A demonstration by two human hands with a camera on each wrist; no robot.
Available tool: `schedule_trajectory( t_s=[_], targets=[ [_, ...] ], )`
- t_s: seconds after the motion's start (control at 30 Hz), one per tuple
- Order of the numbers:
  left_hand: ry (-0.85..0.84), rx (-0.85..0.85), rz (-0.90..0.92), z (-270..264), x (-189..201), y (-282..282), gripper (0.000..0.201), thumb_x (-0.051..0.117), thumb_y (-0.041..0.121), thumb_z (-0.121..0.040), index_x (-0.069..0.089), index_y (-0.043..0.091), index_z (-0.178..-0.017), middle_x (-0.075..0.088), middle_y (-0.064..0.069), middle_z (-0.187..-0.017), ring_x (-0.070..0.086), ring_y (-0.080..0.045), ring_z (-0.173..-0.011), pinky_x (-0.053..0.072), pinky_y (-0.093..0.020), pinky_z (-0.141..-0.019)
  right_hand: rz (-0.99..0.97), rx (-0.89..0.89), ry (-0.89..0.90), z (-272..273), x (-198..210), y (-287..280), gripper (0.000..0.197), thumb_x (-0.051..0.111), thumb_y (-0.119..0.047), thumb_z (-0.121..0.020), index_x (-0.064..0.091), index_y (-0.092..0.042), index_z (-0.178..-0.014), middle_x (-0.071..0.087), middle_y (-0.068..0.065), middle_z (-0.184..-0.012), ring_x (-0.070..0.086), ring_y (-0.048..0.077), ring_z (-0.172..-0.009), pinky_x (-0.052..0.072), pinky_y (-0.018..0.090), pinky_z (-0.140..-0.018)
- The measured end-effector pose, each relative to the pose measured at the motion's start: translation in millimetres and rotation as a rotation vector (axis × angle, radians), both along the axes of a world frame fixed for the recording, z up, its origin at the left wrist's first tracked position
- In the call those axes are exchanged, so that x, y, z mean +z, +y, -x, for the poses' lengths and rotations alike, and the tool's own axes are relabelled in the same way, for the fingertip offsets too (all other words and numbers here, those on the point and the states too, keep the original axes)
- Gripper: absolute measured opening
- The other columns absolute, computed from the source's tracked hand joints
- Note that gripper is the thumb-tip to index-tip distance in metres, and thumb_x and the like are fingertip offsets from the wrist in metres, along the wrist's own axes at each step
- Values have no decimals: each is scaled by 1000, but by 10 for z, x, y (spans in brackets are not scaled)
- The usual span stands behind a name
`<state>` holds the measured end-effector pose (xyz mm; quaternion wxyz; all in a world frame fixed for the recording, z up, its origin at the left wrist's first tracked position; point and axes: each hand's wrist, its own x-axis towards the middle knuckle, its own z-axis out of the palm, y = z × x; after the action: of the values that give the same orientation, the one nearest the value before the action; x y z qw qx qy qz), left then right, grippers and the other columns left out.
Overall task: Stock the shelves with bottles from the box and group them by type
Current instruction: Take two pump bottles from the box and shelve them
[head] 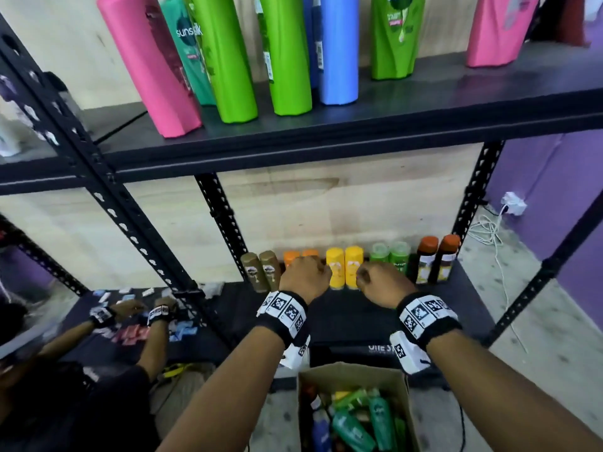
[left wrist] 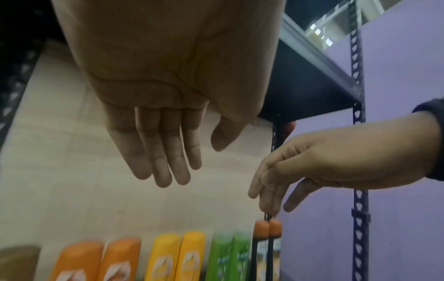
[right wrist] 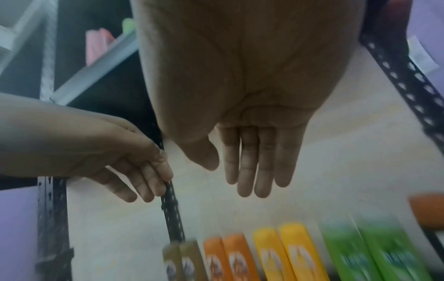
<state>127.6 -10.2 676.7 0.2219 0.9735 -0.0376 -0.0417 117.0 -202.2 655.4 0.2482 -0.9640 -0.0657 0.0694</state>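
On the lower shelf (head: 352, 316) a row of small bottles stands in pairs against the back wall: brown (head: 261, 270), orange (head: 295, 255), yellow (head: 346, 269), green (head: 391, 254) and black with orange caps (head: 437, 262). My left hand (head: 306, 274) hovers in front of the orange pair and my right hand (head: 378, 280) in front of the yellow and green pairs. The wrist views show the left hand (left wrist: 192, 161) and the right hand (right wrist: 228, 176) with fingers straight, holding nothing, above the bottles. The cardboard box (head: 404, 402) by my forearms holds several green and blue bottles.
The upper shelf (head: 359, 125) carries tall pink (head: 150, 66), green (head: 225, 60) and blue (head: 337, 50) bottles. Perforated black posts (head: 222, 220) frame the bay. Another person's hands (head: 130, 313) sort sachets on the shelf to the left. A charger and cable (head: 514, 203) lie at the right wall.
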Motion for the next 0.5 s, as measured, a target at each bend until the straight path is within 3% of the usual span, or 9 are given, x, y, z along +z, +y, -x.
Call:
schedule_trajectory(
  t_s=[0.13, 0.23, 0.4, 0.5],
  targets=[
    [177, -7, -18, 177, -588, 40, 31, 52, 41, -95, 68, 14, -92, 72, -13, -101, 68, -36, -96, 55, -39, -82, -11, 0, 185, 233, -531, -3, 23, 55, -23, -94, 71, -8, -88, 72, 11, -95, 67, 29, -90, 54, 38, -77],
    [330, -8, -56, 319, -970, 79, 38, 50, 46, -95, 70, 14, -91, 71, -11, -102, 68, -33, -94, 57, -39, -81, -13, -16, 315, 378, -841, 13, 23, 53, -26, -96, 71, -11, -95, 71, 9, -101, 67, 25, -91, 56, 38, -81],
    [480, 22, -81, 663, -1505, 163, 37, 51, 41, -97, 66, 10, -85, 71, -15, -104, 68, -35, -95, 52, -34, -76, 40, -5, 422, 657, -1202, 84, 30, 50, -27, -98, 72, -7, -102, 72, 15, -107, 66, 32, -102, 54, 37, -87],
    [574, -30, -149, 875, -1820, 213, 42, 45, 36, -99, 69, 4, -109, 69, -20, -118, 65, -37, -109, 51, -36, -87, 84, 22, 467, 811, -1415, 127, 34, 47, -28, -98, 72, -5, -104, 71, 17, -111, 66, 33, -104, 52, 34, -85]
  ],
)
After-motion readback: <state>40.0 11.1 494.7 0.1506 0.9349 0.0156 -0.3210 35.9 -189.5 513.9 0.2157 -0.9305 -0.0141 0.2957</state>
